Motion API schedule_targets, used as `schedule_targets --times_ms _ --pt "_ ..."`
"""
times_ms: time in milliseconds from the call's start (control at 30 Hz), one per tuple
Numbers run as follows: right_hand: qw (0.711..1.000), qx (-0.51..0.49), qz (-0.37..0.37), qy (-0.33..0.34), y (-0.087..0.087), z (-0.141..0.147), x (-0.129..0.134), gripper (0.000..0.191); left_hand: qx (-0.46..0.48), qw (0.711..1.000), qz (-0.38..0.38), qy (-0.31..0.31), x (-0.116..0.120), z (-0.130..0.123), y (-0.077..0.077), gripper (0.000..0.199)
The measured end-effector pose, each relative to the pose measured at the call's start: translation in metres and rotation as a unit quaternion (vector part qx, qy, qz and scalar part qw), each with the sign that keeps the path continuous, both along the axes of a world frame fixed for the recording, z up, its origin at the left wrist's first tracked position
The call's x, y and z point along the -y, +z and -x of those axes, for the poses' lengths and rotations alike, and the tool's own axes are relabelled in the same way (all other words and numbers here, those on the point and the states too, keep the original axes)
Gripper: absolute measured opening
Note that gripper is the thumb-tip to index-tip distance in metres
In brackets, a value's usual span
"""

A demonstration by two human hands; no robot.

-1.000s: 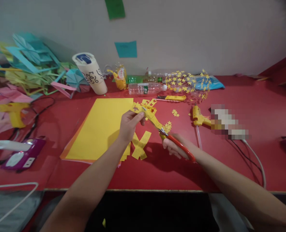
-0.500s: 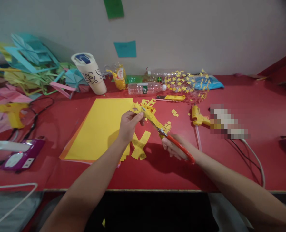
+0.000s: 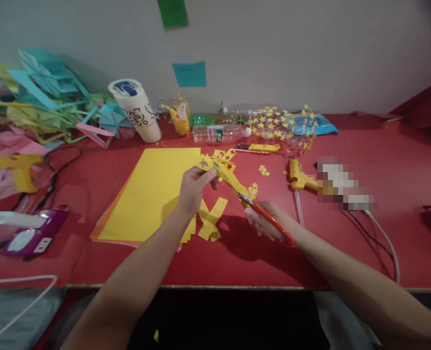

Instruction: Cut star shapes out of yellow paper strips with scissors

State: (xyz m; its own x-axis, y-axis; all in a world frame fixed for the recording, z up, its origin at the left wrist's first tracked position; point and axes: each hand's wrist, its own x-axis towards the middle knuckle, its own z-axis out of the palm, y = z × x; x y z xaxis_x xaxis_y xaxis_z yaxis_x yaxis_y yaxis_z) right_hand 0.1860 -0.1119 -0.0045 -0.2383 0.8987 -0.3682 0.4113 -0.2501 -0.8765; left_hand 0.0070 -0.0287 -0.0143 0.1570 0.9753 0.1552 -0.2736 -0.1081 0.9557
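Observation:
A pair of red-handled scissors [image 3: 269, 221] is in my right hand [image 3: 264, 221], whose fingers are closed round the handles. The blades point up and left along a yellow paper strip [image 3: 232, 177], and their metal tip shows near its far end. Between thumb and fingers, my left hand [image 3: 195, 189] pinches the strip beside that tip; a star-shaped hole shows in its end. Small yellow paper stars [image 3: 252, 190] lie just past the scissors' pivot. Punched yellow scraps [image 3: 228, 155] are behind the strip. Crossed yellow strips [image 3: 211, 221] rest on the red table [image 3: 230, 267] between my forearms.
A stack of yellow paper [image 3: 146, 194] lies under my left forearm. Behind are a white tumbler [image 3: 137, 112], a clear bottle [image 3: 218, 133], a yellow cutter knife [image 3: 262, 148] and a star-covered bottle [image 3: 273, 124]. Glue guns [image 3: 299, 175] with cords flank the work.
Almost nothing differs. My right hand and the scissors have shifted very slightly, while my left hand keeps its pinch on the strip.

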Motion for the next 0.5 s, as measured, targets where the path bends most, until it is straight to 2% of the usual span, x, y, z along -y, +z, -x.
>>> schedule_targets --times_ms 267,500 --pt "1.000 -0.011 -0.007 -0.003 0.0003 0.0010 -0.0001 0.047 0.016 1.000 0.001 -0.012 -0.0029 0.0010 -0.0036 0.016" --pt "1.000 -0.020 -0.010 -0.011 0.0014 0.0005 -0.0005 0.050 0.050 0.998 0.030 -0.018 -0.0020 0.0002 0.0041 0.012"
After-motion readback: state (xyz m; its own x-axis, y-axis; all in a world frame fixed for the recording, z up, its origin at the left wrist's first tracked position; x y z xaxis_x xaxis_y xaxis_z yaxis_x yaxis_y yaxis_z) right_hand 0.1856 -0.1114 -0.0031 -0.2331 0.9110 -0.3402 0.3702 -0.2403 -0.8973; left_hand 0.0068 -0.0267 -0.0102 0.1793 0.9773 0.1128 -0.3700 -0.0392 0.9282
